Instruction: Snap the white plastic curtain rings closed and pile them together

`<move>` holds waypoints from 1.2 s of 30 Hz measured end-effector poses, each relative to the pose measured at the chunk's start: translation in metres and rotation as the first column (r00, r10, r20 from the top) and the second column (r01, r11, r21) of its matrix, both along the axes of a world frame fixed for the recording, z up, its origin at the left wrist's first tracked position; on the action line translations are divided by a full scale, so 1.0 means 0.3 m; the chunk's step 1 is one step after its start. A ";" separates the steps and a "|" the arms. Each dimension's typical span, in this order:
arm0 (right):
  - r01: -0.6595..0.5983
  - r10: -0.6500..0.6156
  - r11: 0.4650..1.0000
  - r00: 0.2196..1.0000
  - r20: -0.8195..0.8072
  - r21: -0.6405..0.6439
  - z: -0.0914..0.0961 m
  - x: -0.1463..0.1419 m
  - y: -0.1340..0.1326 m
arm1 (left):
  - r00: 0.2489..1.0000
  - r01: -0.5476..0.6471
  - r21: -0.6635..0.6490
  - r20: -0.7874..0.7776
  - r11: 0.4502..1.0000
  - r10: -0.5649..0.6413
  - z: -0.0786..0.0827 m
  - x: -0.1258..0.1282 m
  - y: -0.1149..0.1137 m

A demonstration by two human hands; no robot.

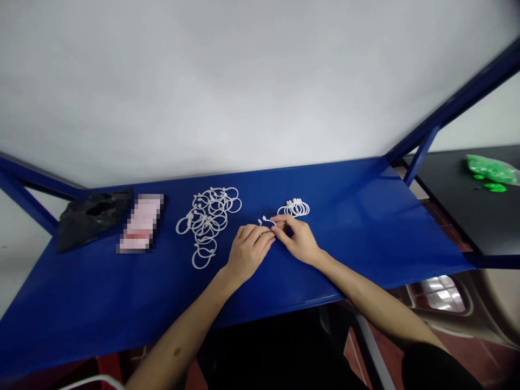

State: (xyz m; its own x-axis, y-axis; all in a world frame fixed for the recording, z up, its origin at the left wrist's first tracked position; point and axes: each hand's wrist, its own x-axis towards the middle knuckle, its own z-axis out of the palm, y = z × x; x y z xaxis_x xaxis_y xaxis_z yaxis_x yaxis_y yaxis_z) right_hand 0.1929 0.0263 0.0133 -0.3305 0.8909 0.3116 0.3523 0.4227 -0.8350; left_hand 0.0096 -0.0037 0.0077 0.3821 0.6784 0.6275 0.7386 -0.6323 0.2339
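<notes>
Both hands meet over the middle of the blue table. My left hand (251,248) is closed, its fingertips pinching one side of a white plastic snap ring (268,220). My right hand (297,237) grips the other side between thumb and fingers. The ring's two knobbed ends stick up apart from each other; its lower part is hidden by my fingers. To the left lies a loose, tangled pile of similar white rings (211,211). Just beyond my right hand, several rings (298,207) lie overlapped in a neat row.
A black plastic bag (93,216) and a blurred-out pink and white object (142,222) lie at the left of the blue table (345,200). Blue frame bars (422,154) rise at both ends. On a dark table at right sits a bag of green pieces (493,169).
</notes>
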 end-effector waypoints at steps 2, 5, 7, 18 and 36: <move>0.024 -0.024 1.000 0.999 -0.042 -0.015 -0.001 0.001 0.003 | 0.987 -0.061 -0.048 0.148 0.997 0.067 0.003 0.002 0.000; 0.031 -0.032 0.999 0.996 -0.086 -0.019 0.003 0.008 0.006 | 0.899 -0.106 -0.315 0.375 0.943 0.226 0.017 -0.006 0.006; 0.016 -0.015 1.000 0.997 -0.073 0.009 0.004 0.011 0.006 | 0.863 -0.007 -0.517 0.429 0.856 0.266 0.027 -0.015 0.013; -0.192 0.192 0.979 0.981 0.009 0.075 0.008 0.035 0.013 | 0.846 0.196 -0.680 0.482 0.706 0.229 0.040 -0.021 0.021; -0.257 0.259 0.951 0.966 0.009 0.173 0.023 0.038 0.004 | 0.867 0.129 -0.627 0.448 0.769 0.220 0.053 -0.024 0.008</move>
State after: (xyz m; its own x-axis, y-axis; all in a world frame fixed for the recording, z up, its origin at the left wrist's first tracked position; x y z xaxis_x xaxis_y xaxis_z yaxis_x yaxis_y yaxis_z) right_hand 0.2042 0.0276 0.0203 -0.5366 0.7084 0.4585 0.2012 0.6350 -0.7458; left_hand 0.0025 -0.0012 0.0237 0.1161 0.9824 0.1463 0.4459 -0.1832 0.8761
